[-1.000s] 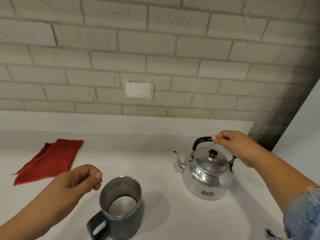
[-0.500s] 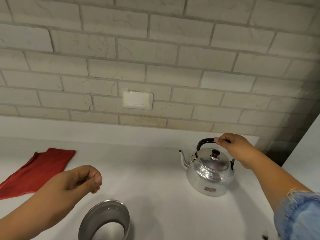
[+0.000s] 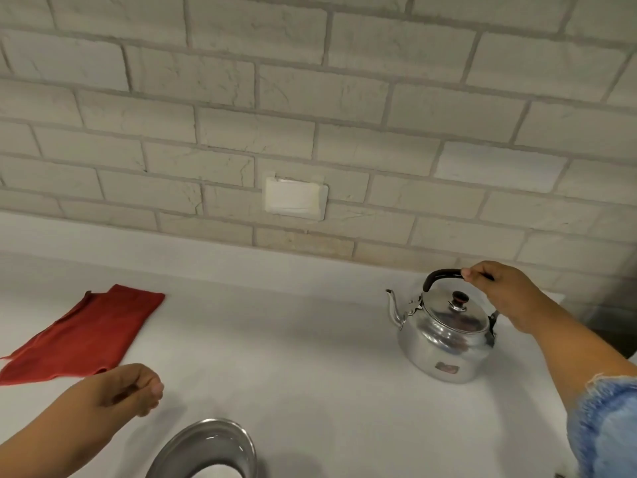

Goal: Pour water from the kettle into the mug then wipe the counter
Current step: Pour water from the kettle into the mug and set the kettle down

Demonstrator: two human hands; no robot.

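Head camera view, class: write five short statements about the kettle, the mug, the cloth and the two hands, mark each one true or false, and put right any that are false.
1. The right hand is closed on the kettle's black handle. True.
2. The kettle is tipped over the mug, pouring. False: it stands upright on the counter, well to the right of the mug.
3. The left hand holds the red cloth. False: it is loosely curled and holds nothing; the cloth lies flat on the counter beyond it.
4. The kettle's lid is on. True.
5. The kettle's spout points toward the right hand. False: it points left, away from it.
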